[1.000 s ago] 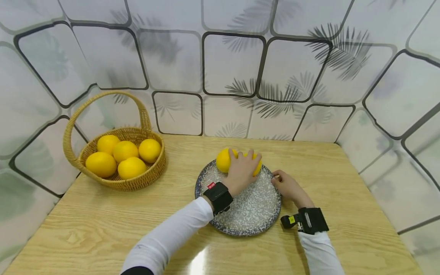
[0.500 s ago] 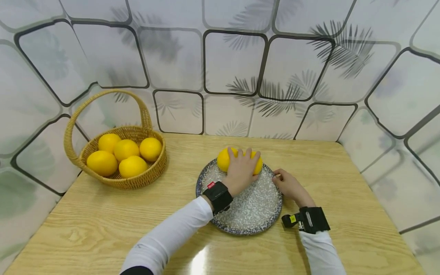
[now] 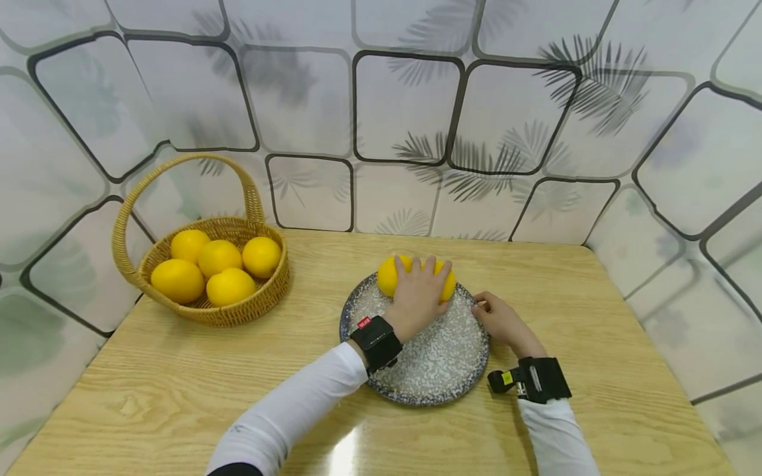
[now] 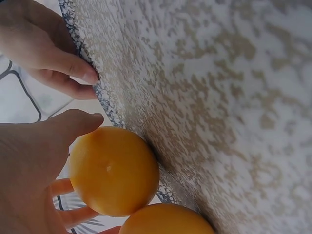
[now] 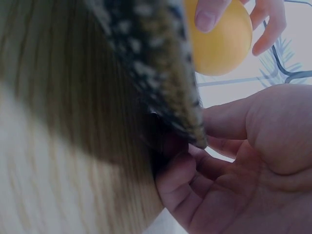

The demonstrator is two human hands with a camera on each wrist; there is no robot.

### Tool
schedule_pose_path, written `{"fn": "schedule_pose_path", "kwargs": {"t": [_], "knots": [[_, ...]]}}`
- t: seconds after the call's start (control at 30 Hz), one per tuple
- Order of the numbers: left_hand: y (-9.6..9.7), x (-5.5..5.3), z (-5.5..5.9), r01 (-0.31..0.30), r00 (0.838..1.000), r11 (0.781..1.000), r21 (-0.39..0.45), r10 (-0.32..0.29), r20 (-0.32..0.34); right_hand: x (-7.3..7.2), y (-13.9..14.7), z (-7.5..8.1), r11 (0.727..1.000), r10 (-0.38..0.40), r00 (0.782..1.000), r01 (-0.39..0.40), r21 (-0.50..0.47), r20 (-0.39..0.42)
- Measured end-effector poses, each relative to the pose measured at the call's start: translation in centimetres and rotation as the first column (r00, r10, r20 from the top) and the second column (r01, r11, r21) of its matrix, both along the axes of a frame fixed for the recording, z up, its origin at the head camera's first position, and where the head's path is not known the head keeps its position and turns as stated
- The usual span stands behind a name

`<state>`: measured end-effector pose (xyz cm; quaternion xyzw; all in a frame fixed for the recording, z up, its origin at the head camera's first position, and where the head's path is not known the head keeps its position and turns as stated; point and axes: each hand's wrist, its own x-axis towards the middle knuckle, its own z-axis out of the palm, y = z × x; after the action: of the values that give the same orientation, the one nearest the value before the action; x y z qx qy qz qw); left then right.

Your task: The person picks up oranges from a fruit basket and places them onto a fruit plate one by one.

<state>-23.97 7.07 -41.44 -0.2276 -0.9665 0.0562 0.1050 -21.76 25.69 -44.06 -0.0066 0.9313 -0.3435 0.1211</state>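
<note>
The left hand [image 3: 417, 294] spreads over two yellow fruits at the far edge of the plate [image 3: 443, 360]. It grips the first fruit [image 3: 450, 289], with the thumb against one side and the fingers curled round the other. The second fruit [image 3: 387, 277] sits just beside it on the plate, under the outer fingers, and in the left wrist view the two fruits touch (how firmly the hand presses on the second one, I cannot tell). The right hand [image 3: 501, 322] pinches the rim of the plate from the side, thumb on top and fingers curled underneath, near the first fruit but apart from it. The round speckled plate, grey with a dark blue edge, lies on the wooden table [image 3: 178, 403]. Well apart, toward the far left corner of the table, stands a wicker basket [image 3: 275, 289] with a tall handle, and five more yellow fruits [image 3: 230, 287] lie inside it. Both arms wear white sleeves [image 3: 297, 396] and black wrist straps [image 3: 376, 344]. Behind the table is a pale wall [image 3: 309, 99] with dark outlines and grey leaves
</note>
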Motion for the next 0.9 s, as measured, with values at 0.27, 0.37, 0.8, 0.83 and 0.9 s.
{"fn": "schedule_pose_path", "kwargs": {"t": [0.27, 0.37, 0.8, 0.83, 0.9], "knots": [[0.0, 0.5, 0.4, 0.003, 1.0, 1.0, 0.005, -0.003, -0.008, 0.0, 0.0, 0.0, 1.0, 0.004, 1.0, -0.004, -0.005, 0.008], [0.0, 0.7, 0.6, 0.0, 1.0, 1.0, 0.004, 0.0, 0.002, 0.0, 0.0, 0.0, 1.0, 0.004, 1.0, -0.004, -0.008, 0.008], [-1.1, 1.1, 0.8, 0.016, 0.998, 0.998, 0.054, -0.012, -0.061, -0.1, -0.1, 0.0, 1.0, -0.007, 0.999, 0.008, -0.006, 0.035], [-1.2, 1.2, 0.8, 0.015, 0.998, 0.998, 0.057, -0.012, -0.055, -0.1, -0.1, 0.0, 1.0, -0.008, 0.999, 0.009, -0.006, 0.035], [-1.2, 1.3, 1.0, 0.006, 0.999, 0.998, 0.055, -0.004, -0.038, -0.1, -0.1, -0.1, 1.0, -0.012, 0.999, 0.012, -0.003, 0.035]]}}
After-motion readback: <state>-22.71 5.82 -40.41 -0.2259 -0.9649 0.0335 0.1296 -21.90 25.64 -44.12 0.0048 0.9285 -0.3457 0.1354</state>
